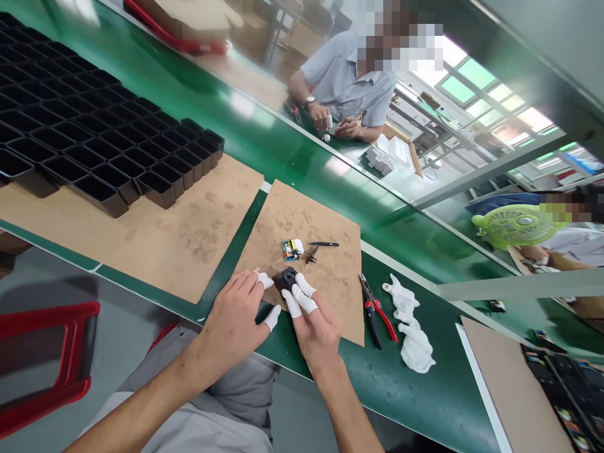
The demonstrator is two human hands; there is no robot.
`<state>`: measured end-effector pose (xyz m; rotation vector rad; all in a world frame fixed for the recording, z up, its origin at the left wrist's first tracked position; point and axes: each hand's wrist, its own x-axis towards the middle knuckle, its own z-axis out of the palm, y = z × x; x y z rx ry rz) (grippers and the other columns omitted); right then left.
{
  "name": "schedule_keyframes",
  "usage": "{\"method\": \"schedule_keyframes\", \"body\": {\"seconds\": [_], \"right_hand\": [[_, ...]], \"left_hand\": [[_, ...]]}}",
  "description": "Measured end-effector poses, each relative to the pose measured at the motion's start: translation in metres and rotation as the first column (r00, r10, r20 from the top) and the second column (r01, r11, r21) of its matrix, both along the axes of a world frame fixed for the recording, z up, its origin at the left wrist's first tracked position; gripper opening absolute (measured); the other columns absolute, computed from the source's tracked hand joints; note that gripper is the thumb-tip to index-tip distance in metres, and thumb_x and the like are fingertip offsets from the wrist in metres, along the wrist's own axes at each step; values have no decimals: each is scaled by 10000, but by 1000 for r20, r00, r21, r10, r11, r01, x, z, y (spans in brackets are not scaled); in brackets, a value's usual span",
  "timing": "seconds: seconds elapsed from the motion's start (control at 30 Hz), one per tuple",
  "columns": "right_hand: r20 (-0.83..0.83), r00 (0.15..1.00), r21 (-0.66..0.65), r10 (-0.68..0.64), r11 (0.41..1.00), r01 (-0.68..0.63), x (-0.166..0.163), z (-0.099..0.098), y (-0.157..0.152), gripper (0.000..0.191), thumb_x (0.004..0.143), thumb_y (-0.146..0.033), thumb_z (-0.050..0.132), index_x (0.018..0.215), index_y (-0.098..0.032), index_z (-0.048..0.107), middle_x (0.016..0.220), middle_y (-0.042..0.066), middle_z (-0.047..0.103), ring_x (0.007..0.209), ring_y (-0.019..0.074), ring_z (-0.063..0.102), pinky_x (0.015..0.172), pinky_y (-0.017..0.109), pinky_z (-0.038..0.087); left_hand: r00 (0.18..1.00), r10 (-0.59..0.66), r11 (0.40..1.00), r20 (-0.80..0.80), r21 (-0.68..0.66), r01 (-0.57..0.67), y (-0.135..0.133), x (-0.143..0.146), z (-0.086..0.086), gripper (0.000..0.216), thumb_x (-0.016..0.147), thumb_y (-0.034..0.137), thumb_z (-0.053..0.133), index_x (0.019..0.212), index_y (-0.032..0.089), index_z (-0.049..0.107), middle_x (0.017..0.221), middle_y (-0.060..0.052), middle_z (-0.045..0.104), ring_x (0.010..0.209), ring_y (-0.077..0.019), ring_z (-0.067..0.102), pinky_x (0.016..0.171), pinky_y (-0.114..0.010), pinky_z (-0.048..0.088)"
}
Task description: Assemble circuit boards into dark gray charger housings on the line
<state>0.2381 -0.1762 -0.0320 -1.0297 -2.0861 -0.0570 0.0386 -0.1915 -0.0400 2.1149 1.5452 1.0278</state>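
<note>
My left hand (238, 314) and my right hand (314, 318) meet over a small black plastic housing (285, 278) on a brown cardboard sheet (325, 220). Both hands wear white finger cots on the fingertips and pinch the housing from either side. Just beyond it lie a small green circuit board (292, 249) with wires and black tweezers (324, 244).
Red-handled pliers (376, 310) and white cloth gloves (409, 324) lie right of the sheet on the green bench (283, 151). A black compartment tray (94, 145) fills the far left. Another tray (566, 390) sits at the lower right. A seated person (346, 88) works across the bench. A green fan (516, 225) stands at right.
</note>
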Motion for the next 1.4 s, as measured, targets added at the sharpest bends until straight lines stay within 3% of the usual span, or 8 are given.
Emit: {"method": "schedule_keyframes", "body": {"seconds": [0.23, 0.47, 0.73, 1.03, 1.23, 1.4], "right_hand": [[46, 999, -8, 13, 1000, -13, 4, -4, 0, 537, 1009, 17, 747, 1492, -216, 725, 1281, 194, 831, 1178, 331, 851, 930, 439, 756], [25, 999, 41, 24, 999, -25, 8, 10, 2, 630, 987, 41, 753, 1551, -234, 696, 1267, 174, 829, 1235, 334, 833, 1011, 444, 745], [27, 1000, -16, -12, 1000, 12, 11, -1, 9, 441, 1040, -52, 742, 1436, -243, 767, 1149, 139, 835, 1126, 295, 861, 939, 391, 755], [-19, 1000, -49, -17, 999, 16, 6, 6, 12, 447, 1048, -40, 725, 1437, -255, 775, 1299, 161, 804, 1181, 268, 841, 982, 378, 743], [19, 1000, -35, 23, 999, -22, 15, -1, 12, 592, 1008, -27, 782, 1548, -261, 721, 1378, 188, 803, 1241, 315, 834, 1019, 407, 739], [-11, 999, -19, 43, 999, -43, 16, 7, 11, 669, 997, 0, 779, 1589, -298, 689, 1403, 163, 803, 1247, 298, 834, 1043, 402, 736]], "left_hand": [[1000, -27, 999, -9, -41, 26, -1, -4, 1, 220, 922, 171, 680, 1138, 196, 657, 1305, -198, 783, 1360, -403, 734, 1139, -580, 655], [1000, -4, 1000, 16, -29, 5, 0, -1, 2, 228, 932, 182, 666, 1160, 182, 664, 1256, -183, 796, 1336, -401, 750, 1127, -579, 666], [1000, 1, 999, -8, -37, -1, -1, -2, -1, 246, 911, 174, 679, 1157, 178, 687, 1292, -200, 793, 1364, -404, 735, 1133, -585, 657], [1000, -10, 999, -12, -42, 10, -1, -2, -2, 252, 917, 191, 712, 1166, 155, 710, 1341, -220, 786, 1402, -409, 717, 1164, -586, 642], [999, -40, 997, -28, -66, 38, -2, -3, -2, 304, 913, 160, 702, 1216, 164, 708, 1387, -212, 773, 1432, -404, 700, 1184, -593, 632], [999, -28, 998, -34, -51, 26, -2, -3, -1, 285, 919, 170, 692, 1202, 148, 710, 1377, -228, 773, 1410, -413, 711, 1167, -605, 640]]}}
